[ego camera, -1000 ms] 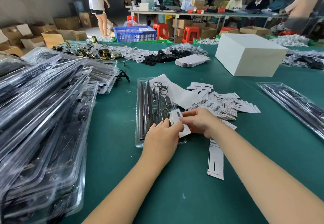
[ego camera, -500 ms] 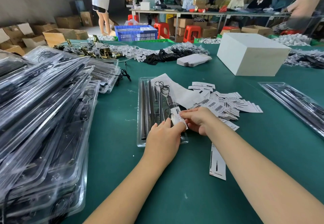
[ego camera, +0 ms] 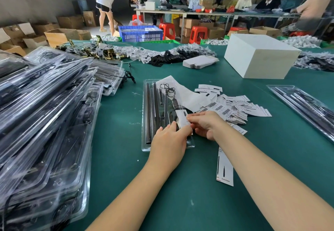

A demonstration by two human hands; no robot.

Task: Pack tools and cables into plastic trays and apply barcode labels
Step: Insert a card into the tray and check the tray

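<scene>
One clear plastic tray (ego camera: pixel 147 115) lies on the green worktop (ego camera: pixel 117 158), its long axis running straight away from the person. Both hands meet over its near right part: the left hand (ego camera: pixel 169 138) and right hand (ego camera: pixel 206 124) each pinch one small white label (ego camera: pixel 181 117). A second tray (ego camera: pixel 303 104) lies far right, angled.

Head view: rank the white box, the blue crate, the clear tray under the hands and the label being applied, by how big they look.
1. white box
2. clear tray, close behind; it lies nearer the camera, so unsure
3. blue crate, far off and partly hidden
4. label, pinched by both hands
</scene>
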